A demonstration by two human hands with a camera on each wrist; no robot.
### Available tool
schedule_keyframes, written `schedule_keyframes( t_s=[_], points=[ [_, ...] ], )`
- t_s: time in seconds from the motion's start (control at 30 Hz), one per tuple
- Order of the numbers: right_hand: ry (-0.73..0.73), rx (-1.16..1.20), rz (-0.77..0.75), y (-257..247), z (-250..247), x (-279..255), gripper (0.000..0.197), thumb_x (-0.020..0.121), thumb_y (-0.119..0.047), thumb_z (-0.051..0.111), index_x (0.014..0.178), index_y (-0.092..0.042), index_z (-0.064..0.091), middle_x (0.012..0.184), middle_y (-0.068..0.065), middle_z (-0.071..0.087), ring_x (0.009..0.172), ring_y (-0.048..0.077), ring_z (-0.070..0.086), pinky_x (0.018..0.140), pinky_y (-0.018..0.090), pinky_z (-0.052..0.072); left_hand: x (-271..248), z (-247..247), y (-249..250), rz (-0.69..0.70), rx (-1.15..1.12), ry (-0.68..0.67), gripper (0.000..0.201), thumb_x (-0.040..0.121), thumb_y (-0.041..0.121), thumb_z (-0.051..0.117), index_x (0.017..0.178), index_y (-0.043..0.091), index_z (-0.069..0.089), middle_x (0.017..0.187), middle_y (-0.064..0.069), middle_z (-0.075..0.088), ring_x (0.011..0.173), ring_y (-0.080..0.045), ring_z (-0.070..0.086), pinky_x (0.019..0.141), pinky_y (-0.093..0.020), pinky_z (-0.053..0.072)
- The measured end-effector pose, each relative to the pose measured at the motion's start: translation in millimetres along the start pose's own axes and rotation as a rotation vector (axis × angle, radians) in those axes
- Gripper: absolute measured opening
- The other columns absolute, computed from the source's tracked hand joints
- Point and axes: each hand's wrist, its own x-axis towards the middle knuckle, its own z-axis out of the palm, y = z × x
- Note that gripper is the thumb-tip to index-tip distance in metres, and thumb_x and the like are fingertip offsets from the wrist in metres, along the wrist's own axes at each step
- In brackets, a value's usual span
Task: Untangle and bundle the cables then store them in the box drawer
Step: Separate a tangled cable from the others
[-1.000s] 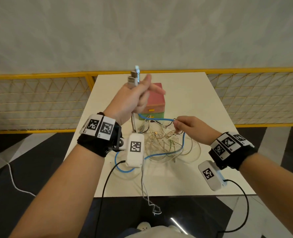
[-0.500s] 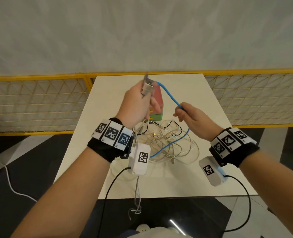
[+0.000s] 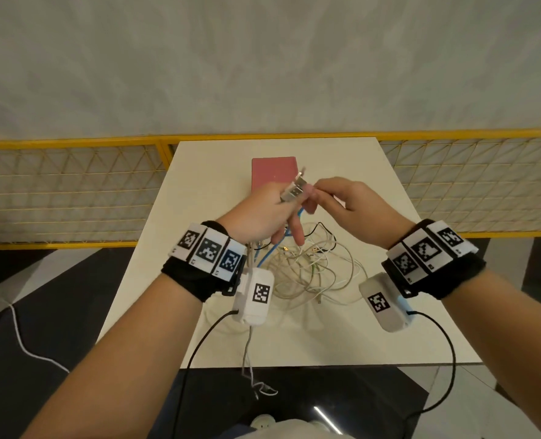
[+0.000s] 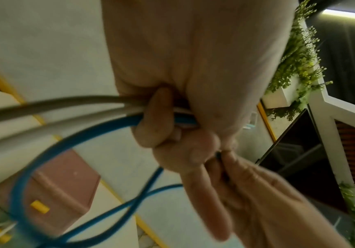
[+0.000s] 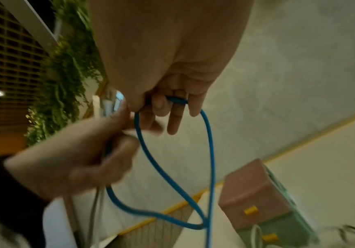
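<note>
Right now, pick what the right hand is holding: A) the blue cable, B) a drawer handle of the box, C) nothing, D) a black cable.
A: in the right wrist view the right hand curls its fingers round the blue cable, which loops down from them.

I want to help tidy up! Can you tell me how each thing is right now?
left hand: grips the blue cable, grey cables and plugs.
right hand: pinches the blue cable.
blue cable: looped between both hands, off the table.
cable pile: still tangled on the table.
box: drawers closed.
</note>
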Motion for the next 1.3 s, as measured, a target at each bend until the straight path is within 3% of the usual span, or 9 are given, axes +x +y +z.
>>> schedule_keyframes(
  t_s=[0.1, 0.23, 0.37, 0.5, 0.63, 0.73, 0.9, 1.13, 1.3],
  points=[
    [-0.003, 0.028, -0.011, 2.1, -5.3, 5.4, 0.021, 0.099, -0.021, 0.046, 0.087, -0.011, 0.06, 0.079, 0.0, 0.059, 0.076, 0.01, 0.05, 0.071, 0.013, 0.038, -0.3, -3.8, 1.1, 0.007, -0.004, 0.079, 0.035, 0.104, 0.035, 0.039, 0.082, 0.013, 0.055, 0.051, -0.003, 0.064, 0.031, -0.013, 0.042, 0.037, -0.022, 0.035],
    [-0.029, 0.167, 0.134, 22.0, 7.9, 1.5, 0.027, 0.101, -0.023, 0.038, 0.077, -0.026, 0.05, 0.076, 0.006, 0.055, 0.085, 0.034, 0.059, 0.076, 0.042, 0.045, 3.6, -19.5, 8.2, 0.068, -0.166, 0.398, 0.025, 0.103, 0.03, 0.044, 0.082, 0.024, 0.055, 0.052, -0.001, 0.061, 0.034, -0.012, 0.043, 0.038, -0.022, 0.035],
    [-0.067, 0.217, 0.208, 32.2, 16.6, -3.7, 0.032, 0.102, -0.022, 0.033, 0.072, -0.022, 0.043, 0.07, -0.007, 0.048, 0.094, 0.024, 0.067, 0.077, 0.03, 0.046, 6.0, -30.4, 7.3, 0.058, -0.35, 0.631, 0.03, 0.104, 0.032, 0.042, 0.085, 0.013, 0.055, 0.055, -0.005, 0.059, 0.032, -0.007, 0.046, 0.034, -0.017, 0.033],
    [-0.06, 0.145, 0.118, 23.9, 12.5, 1.8, 0.031, 0.102, -0.023, 0.034, 0.073, -0.022, 0.045, 0.069, -0.004, 0.049, 0.086, 0.027, 0.064, 0.076, 0.038, 0.046, 1.2, -24.6, 6.2, 0.09, -0.192, 0.449, 0.028, 0.106, 0.024, 0.037, 0.132, 0.028, 0.045, 0.066, -0.01, 0.069, 0.031, -0.011, 0.046, 0.037, -0.023, 0.038],
    [-0.004, 0.164, 0.004, 5.1, 2.1, 13.8, 0.024, 0.101, -0.018, 0.039, 0.082, -0.014, 0.051, 0.07, -0.004, 0.05, 0.066, -0.002, 0.051, 0.065, 0.017, 0.038, 2.3, -11.9, 6.9, 0.075, 0.024, 0.138, 0.027, 0.103, 0.037, 0.04, 0.115, 0.018, 0.056, 0.063, -0.005, 0.071, 0.035, -0.02, 0.046, 0.039, -0.023, 0.038],
    [0.039, 0.19, -0.049, -1.0, -1.7, 17.8, 0.029, 0.1, -0.012, 0.04, 0.079, -0.03, 0.048, 0.069, -0.015, 0.047, 0.068, -0.008, 0.051, 0.066, 0.007, 0.036, 0.8, -10.5, 12.4, 0.101, 0.024, 0.25, 0.025, 0.103, 0.033, 0.045, 0.083, 0.02, 0.053, 0.057, -0.005, 0.065, 0.032, -0.012, 0.043, 0.039, -0.022, 0.037],
    [0.011, 0.241, 0.107, 22.9, 17.9, 13.5, 0.029, 0.101, -0.018, 0.037, 0.076, -0.03, 0.045, 0.072, -0.012, 0.053, 0.092, 0.029, 0.063, 0.08, 0.033, 0.048, 3.3, -20.3, 19.5, 0.151, -0.331, 0.582, 0.022, 0.102, 0.028, 0.048, 0.081, 0.021, 0.053, 0.055, 0.008, 0.055, 0.039, -0.006, 0.047, 0.037, -0.018, 0.033],
    [0.013, 0.254, 0.145, 26.4, 19.7, 11.5, 0.027, 0.102, -0.023, 0.033, 0.078, -0.025, 0.045, 0.073, -0.003, 0.053, 0.091, 0.039, 0.062, 0.08, 0.044, 0.049, -2.8, -38.9, 9.0, 0.13, -0.422, 0.746, 0.03, 0.104, 0.033, 0.042, 0.078, 0.017, 0.046, 0.042, 0.01, 0.045, 0.037, -0.004, 0.039, 0.034, -0.017, 0.03],
    [0.218, 0.579, 0.04, -13.2, -2.7, 23.6, 0.027, 0.104, -0.014, 0.024, 0.084, -0.013, 0.042, 0.07, 0.009, 0.046, 0.086, 0.026, 0.066, 0.08, 0.028, 0.055, -3.8, -40.5, -4.0, 0.01, -0.414, 0.749, 0.03, 0.104, 0.033, 0.041, 0.08, 0.017, 0.049, 0.055, 0.0, 0.045, 0.037, -0.003, 0.041, 0.034, -0.017, 0.031]
  ],
)
